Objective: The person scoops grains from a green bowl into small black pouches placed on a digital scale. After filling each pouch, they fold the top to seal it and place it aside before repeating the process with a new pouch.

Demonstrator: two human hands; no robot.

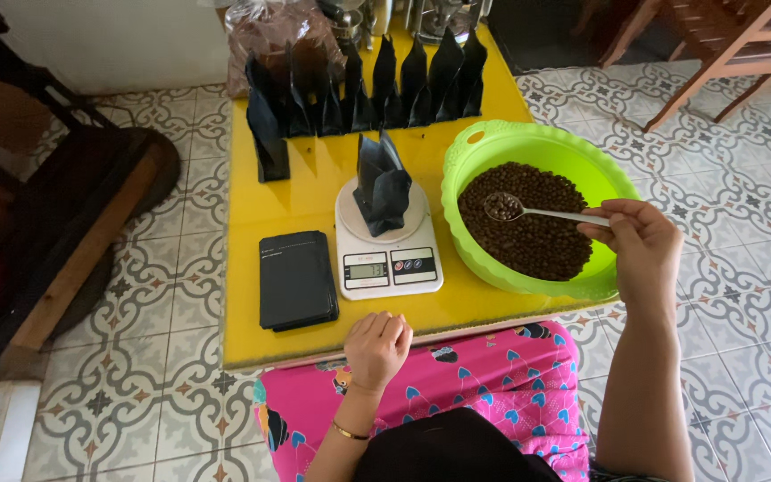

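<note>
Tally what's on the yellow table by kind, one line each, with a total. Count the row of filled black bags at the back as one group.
Row of black bags: 1
Black bag on scale: 1
Scale: 1
Stack of flat bags: 1
Green bowl of beans: 1
Spoon: 1
Total: 6

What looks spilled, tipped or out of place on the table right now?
Nothing stands out. The beans stay inside the green bowl, the spoon in the right hand holds its scoop level, the open bag stands on the scale, and the left hand rests at the table edge.
</note>
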